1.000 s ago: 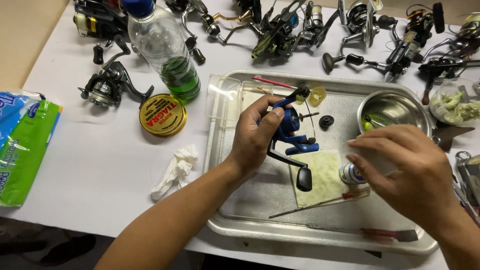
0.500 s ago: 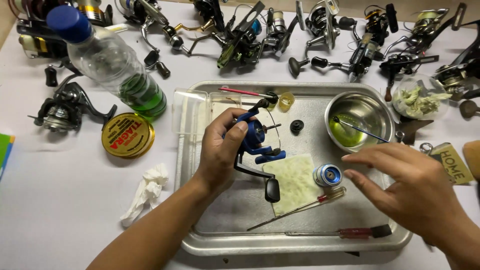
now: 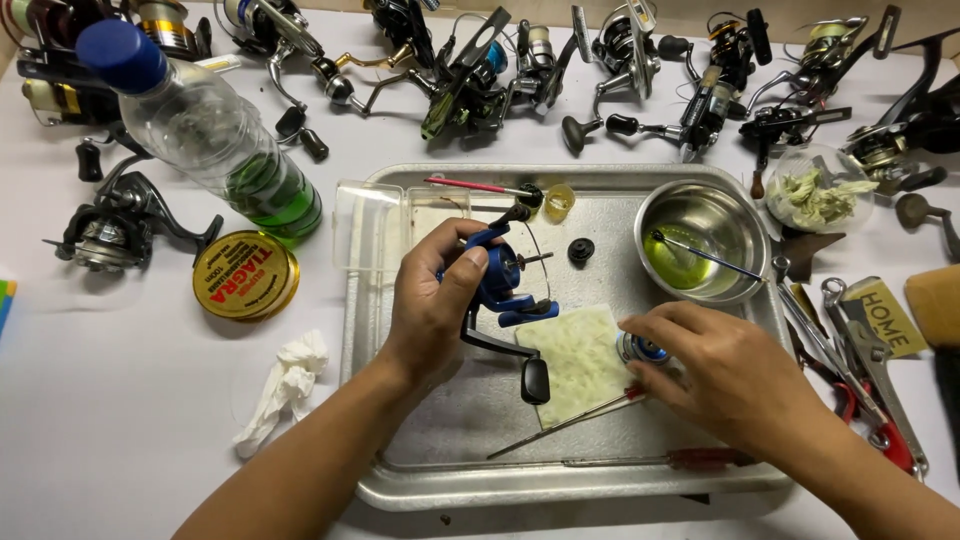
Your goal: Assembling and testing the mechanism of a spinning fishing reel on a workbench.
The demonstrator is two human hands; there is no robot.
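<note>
head view, looking down on a white worktop (image 3: 120, 420): the left hand (image 3: 435, 310) is wrapped around a blue spinning fishing reel body (image 3: 500, 285), gripping it upright above a shallow metal tray (image 3: 460, 470), its black crank handle (image 3: 530, 378) hanging down over a pale square cloth pad (image 3: 580, 360). the right hand (image 3: 730, 370) has closed in from the tray's right side since a second ago, and its fingertips now pinch a small silver-and-blue spool (image 3: 640, 348) at the pad's right edge, where half a second ago the spool lay bare and untouched. the reel has barely shifted in the left hand's grip across the same span. judging by this, the work has moved from holding the reel body alone to taking up its loose spool, with both parts now in hand and near each other but apart. a round steel bowl with yellowish liquid (image 3: 700, 245) sits in the tray's far right corner, a thin rod resting in it. a red-handled screwdriver (image 3: 660, 460) lies along the tray's near rim. outside the tray are a clear plastic bottle with green liquid and a blue cap (image 3: 215, 150), a round gold tin (image 3: 245, 275), a crumpled white tissue (image 3: 285, 385), and a row of other fishing reels (image 3: 600, 60) along the far edge.
</note>
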